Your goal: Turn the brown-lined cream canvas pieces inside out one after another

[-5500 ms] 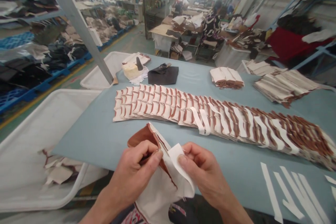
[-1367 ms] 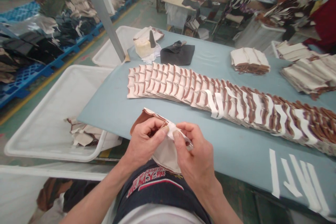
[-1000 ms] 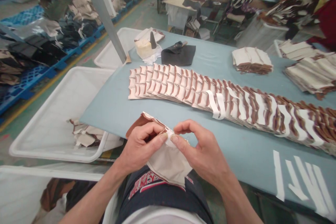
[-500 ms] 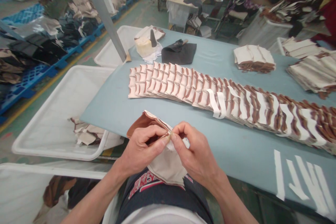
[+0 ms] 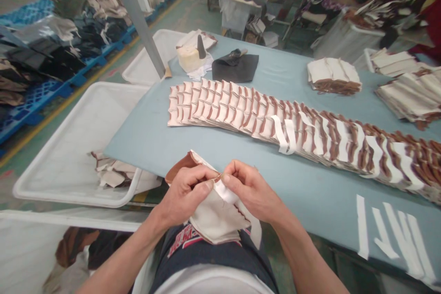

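Note:
Over my lap hangs a stitched piece (image 5: 213,220) with a cream cloth face and a brown leather-like side. My left hand (image 5: 186,193) is closed, pinching its upper edge between thumb and fingers. Touching it almost tip to tip, my right hand (image 5: 253,190) is closed on a white strip (image 5: 225,191) laid along that edge. One end of the strip dangles below the right hand. The fingertips hide the exact spot where strip and edge meet.
A long overlapping row of similar pieces (image 5: 237,105) crosses the blue-grey table (image 5: 144,133), white strips on its right part. Loose white strips (image 5: 361,225) lie front right. Behind are a black cloth (image 5: 237,66) and a cone of thread (image 5: 200,47). White bins (image 5: 72,142) stand left.
The piece has turned so more of its cream face shows. My left thumb has drawn back a little left, and more of the white strip has come into sight, its end now hanging down.

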Available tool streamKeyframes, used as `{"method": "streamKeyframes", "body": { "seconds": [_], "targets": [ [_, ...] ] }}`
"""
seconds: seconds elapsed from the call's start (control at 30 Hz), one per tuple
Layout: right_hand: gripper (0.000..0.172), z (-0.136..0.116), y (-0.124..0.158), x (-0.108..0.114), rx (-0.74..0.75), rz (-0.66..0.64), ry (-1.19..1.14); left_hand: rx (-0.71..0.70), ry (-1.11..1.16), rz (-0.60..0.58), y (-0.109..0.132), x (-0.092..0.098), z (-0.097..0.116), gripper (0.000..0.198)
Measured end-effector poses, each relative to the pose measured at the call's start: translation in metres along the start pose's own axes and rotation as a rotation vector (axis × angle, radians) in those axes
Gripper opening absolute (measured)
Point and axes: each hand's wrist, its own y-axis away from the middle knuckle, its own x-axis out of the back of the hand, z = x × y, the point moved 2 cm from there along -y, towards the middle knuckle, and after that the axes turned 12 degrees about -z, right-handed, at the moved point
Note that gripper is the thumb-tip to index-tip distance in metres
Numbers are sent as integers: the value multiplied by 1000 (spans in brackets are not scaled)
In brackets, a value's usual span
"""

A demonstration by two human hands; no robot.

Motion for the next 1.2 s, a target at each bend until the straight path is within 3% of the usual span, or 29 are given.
{"method": "streamKeyframes", "body": {
  "seconds": [0.17,0.3,0.47,0.6,0.8,0.9,1.0,1.2],
  "targets": [
    [53,18,-4,-10,-73,-94,-382,21,118,39,1,-1,-4,26],
    [58,28,-4,-24,-104,-106,-597,64,236,76,-1,-4,-4,22],
    [59,22,-1,-30,-37,-63,-625,20,244,111,-6,-7,3,24],
    [58,12,1,-23,15,-33,-556,-2,231,72,-15,-4,7,23],
    [43,0,-2,-4,138,8,-246,-45,104,-60,-30,12,20,27],
    [26,-6,-1,13,212,172,-13,-99,15,-172,-35,18,38,30],
    [21,-27,7,28,441,323,227,-156,-32,-214,-40,25,56,31],
    [36,-81,10,28,705,90,771,-235,-55,-218,-44,32,71,22]
  ]
}}
